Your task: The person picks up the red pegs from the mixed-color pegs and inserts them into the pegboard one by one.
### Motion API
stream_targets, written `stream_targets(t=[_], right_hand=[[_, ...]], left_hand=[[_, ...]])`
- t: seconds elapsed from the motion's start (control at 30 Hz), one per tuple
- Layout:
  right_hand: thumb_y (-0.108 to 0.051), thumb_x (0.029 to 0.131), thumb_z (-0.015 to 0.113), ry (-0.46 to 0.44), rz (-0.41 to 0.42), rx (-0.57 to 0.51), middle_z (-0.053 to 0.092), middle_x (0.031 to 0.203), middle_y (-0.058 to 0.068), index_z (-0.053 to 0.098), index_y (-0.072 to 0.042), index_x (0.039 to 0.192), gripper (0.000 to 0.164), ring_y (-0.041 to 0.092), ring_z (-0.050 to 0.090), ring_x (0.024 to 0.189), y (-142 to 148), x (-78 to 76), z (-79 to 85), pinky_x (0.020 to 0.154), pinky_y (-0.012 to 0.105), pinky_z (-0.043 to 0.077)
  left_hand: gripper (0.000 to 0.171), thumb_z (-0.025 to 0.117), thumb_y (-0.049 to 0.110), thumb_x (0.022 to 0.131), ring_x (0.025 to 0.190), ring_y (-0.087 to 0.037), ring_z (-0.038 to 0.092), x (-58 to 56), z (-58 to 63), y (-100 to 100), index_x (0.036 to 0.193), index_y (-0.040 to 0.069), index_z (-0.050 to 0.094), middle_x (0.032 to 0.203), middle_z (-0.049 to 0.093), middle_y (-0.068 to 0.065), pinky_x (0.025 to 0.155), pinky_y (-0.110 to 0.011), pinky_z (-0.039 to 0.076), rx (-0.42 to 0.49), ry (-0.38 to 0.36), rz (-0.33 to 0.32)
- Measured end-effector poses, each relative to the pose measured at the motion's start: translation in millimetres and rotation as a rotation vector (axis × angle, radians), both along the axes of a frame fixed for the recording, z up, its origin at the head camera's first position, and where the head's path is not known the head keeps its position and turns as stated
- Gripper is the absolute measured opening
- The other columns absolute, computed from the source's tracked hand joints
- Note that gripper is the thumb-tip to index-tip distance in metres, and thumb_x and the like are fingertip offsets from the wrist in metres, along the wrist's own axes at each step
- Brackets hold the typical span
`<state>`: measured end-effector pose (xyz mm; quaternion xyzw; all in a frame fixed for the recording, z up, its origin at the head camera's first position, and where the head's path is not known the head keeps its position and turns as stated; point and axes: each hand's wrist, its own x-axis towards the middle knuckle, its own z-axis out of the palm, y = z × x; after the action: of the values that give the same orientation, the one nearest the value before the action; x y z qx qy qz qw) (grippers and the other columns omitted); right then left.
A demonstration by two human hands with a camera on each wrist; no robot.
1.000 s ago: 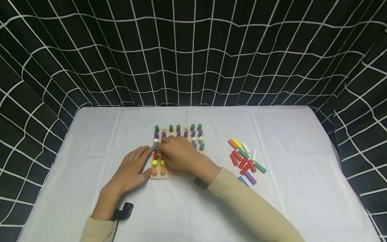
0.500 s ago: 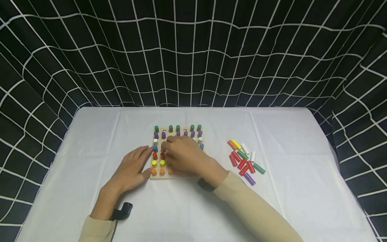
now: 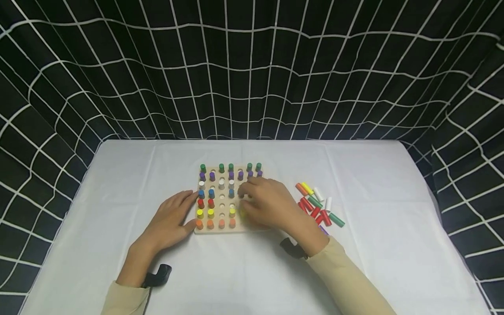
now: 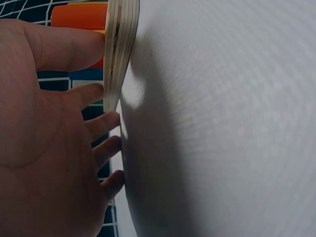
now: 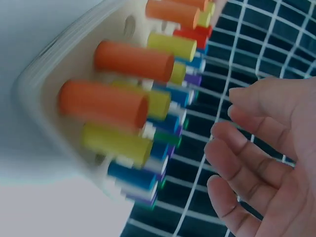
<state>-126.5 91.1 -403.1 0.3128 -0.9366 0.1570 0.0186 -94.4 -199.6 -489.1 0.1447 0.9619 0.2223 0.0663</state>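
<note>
A light wooden pegboard (image 3: 216,231) holds upright coloured pegs in rows, from orange at the front to green at the back; some holes show bare. My left hand (image 3: 167,223) lies at its left side, fingers extended. In the left wrist view, the thumb and index finger touch the board's edge (image 4: 121,49). My right hand (image 3: 273,204) is over the board's right part, hiding several pegs there. The right wrist view shows its fingers (image 5: 237,158) loosely bent with nothing between them, apart from the orange pegs (image 5: 133,59) and yellow pegs (image 5: 118,142).
Loose pegs lie in a pile right of the board, among them a green peg (image 3: 337,219), a white peg (image 3: 318,194) and several red pegs (image 3: 325,217). A white cloth (image 3: 220,275) covers the table. Black curtain with white netting (image 3: 252,78) surrounds the back and sides.
My right hand has moved right from the board's middle, uncovering white, blue and yellow pegs and bare holes there. My left hand has stayed at the board's left edge.
</note>
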Motion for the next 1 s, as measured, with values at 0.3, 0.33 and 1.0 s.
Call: stream_targets(t=[0.3, 0.33, 1.0], right_hand=[[-0.021, 0.093, 0.074, 0.072, -0.074, -0.032, 0.078, 0.105, 0.002, 0.078, -0.014, 0.111, 0.020, 0.022, 0.074, 0.088, 39.8, 11.1, -2.0, 0.076, 0.042, 0.062], [-0.021, 0.092, 0.074, 0.081, -0.079, -0.027, 0.078, 0.104, 0.001, 0.078, -0.015, 0.111, 0.020, 0.021, 0.074, 0.088, 43.2, 11.9, -3.3, 0.075, 0.041, 0.062], [-0.013, 0.089, 0.073, 0.041, -0.274, 0.041, 0.064, 0.076, 0.000, 0.076, -0.010, 0.093, 0.005, 0.016, 0.055, 0.065, 104.0, 19.6, -38.1, 0.055, 0.032, 0.043]], left_hand=[[0.075, 0.063, 0.031, 0.098, 0.160, -0.041, 0.033, 3.1, 0.3, -2.1, 0.166, 0.015, 0.036, 0.169, 0.039, -0.016, 0.132, -0.064, 0.026, -0.003, 0.003, 0.002], [0.075, 0.063, 0.031, 0.098, 0.160, -0.041, 0.033, 3.3, 0.8, -2.0, 0.166, 0.014, 0.036, 0.169, 0.039, -0.016, 0.132, -0.064, 0.026, -0.002, 0.002, 0.004], [0.074, 0.062, 0.031, 0.099, 0.159, -0.042, 0.033, 3.5, 7.2, -0.4, 0.166, 0.013, 0.036, 0.169, 0.039, -0.017, 0.132, -0.064, 0.026, -0.015, -0.002, 0.007]])
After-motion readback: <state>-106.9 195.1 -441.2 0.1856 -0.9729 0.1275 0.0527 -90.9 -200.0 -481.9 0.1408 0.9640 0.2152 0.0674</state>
